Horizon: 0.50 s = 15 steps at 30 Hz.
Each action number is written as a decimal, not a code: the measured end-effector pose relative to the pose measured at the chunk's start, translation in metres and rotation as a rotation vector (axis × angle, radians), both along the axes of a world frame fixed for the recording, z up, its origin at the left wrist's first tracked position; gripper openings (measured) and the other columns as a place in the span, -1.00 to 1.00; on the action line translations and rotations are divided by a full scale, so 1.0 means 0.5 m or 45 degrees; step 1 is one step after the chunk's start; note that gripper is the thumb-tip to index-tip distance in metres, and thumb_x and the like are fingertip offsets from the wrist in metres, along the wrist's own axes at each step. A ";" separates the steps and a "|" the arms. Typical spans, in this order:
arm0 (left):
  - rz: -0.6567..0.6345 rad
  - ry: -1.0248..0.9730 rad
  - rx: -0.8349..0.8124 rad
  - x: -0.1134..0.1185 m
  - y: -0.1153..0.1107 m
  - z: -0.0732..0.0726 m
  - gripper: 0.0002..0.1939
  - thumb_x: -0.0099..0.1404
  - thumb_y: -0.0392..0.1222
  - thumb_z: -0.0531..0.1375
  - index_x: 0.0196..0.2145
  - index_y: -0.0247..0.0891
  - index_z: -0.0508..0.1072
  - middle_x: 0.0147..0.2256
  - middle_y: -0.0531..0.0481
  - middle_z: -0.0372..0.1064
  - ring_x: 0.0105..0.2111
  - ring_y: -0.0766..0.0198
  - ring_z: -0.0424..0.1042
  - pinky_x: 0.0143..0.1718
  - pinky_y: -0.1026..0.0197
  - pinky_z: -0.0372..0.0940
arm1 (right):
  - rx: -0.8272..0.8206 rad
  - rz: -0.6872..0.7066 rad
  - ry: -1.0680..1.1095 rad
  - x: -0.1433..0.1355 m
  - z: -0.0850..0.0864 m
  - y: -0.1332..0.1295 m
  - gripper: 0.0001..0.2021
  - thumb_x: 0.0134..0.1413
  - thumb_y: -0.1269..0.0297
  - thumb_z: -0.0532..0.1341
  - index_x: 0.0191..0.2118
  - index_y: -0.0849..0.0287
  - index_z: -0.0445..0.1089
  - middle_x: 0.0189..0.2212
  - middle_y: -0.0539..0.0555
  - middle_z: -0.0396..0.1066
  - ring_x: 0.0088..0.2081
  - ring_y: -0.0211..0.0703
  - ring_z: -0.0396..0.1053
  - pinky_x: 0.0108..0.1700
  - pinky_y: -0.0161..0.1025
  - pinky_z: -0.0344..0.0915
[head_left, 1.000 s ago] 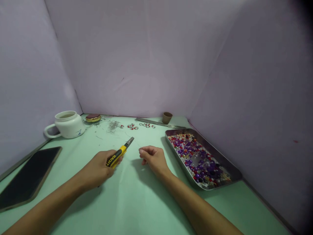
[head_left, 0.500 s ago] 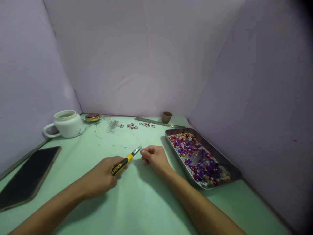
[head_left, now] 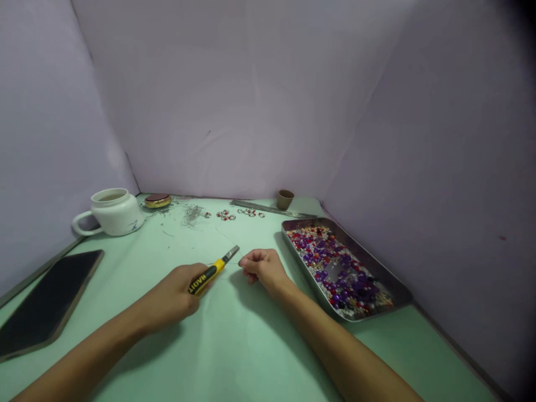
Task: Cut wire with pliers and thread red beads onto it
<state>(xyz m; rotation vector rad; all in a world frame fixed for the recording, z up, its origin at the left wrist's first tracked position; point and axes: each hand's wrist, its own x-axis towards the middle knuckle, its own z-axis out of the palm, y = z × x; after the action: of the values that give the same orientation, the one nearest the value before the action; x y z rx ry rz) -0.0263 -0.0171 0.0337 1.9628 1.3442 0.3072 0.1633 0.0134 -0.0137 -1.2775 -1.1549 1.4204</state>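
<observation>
My left hand [head_left: 178,293] is wrapped round the handle of a yellow-and-black tool [head_left: 209,276] with a short metal tip; its exact kind is not clear. The tool slants up and to the right, its tip just left of my right fingers. My right hand [head_left: 266,271] is closed in a pinch on a very thin wire [head_left: 232,263]; faint strands run out from the fingertips to the left and toward the back. Between the tool's tip and those fingertips there is a small gap.
A metal tray [head_left: 307,287] of mixed beads stands right. Behind lie red-beaded wire rings [head_left: 226,215], a wire tangle [head_left: 193,214], long wires [head_left: 268,208] and a brown cup [head_left: 285,200]. On the left are a white mug [head_left: 117,215], a round compact [head_left: 158,201] and a phone [head_left: 50,304].
The tool in my left hand has drawn slightly left, opening its tip's gap from my right fingers. The thin wire at my right fingertips shows more plainly.
</observation>
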 end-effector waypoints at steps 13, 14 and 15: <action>0.178 -0.103 -0.201 -0.066 0.029 0.027 -0.75 -0.27 -0.34 -0.03 -0.51 -0.21 0.22 -0.58 0.11 0.08 -0.57 0.31 0.07 -0.62 0.29 -0.04 | 0.022 0.141 -0.021 0.039 0.013 0.009 -0.96 -0.37 0.46 0.17 -0.68 0.24 0.35 -0.81 -0.11 0.12 -0.74 -0.40 0.01 -0.66 -0.35 0.11; 0.207 -0.086 -0.177 -0.075 0.031 0.030 -0.73 -0.28 -0.34 -0.03 -0.50 -0.21 0.24 -0.57 0.10 0.10 -0.56 0.30 0.09 -0.62 0.29 -0.02 | 0.032 0.147 0.001 0.043 0.012 0.011 -0.95 -0.37 0.46 0.16 -0.66 0.24 0.35 -0.82 -0.13 0.08 -0.73 -0.41 -0.03 -0.65 -0.34 0.13; 0.221 -0.060 -0.128 -0.084 0.033 0.032 -0.72 -0.29 -0.33 -0.02 -0.49 -0.21 0.26 -0.57 0.09 0.13 -0.56 0.29 0.11 -0.61 0.29 0.00 | 0.043 0.155 0.036 0.045 0.011 0.011 -0.95 -0.36 0.46 0.16 -0.64 0.23 0.36 -0.82 -0.14 0.05 -0.73 -0.42 -0.06 -0.64 -0.34 0.15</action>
<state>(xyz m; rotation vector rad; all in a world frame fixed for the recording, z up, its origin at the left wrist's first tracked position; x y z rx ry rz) -0.0682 -0.0006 0.0495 1.7500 1.4735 0.3582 0.1860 0.0191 -0.0084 -1.1766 -1.2506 1.4965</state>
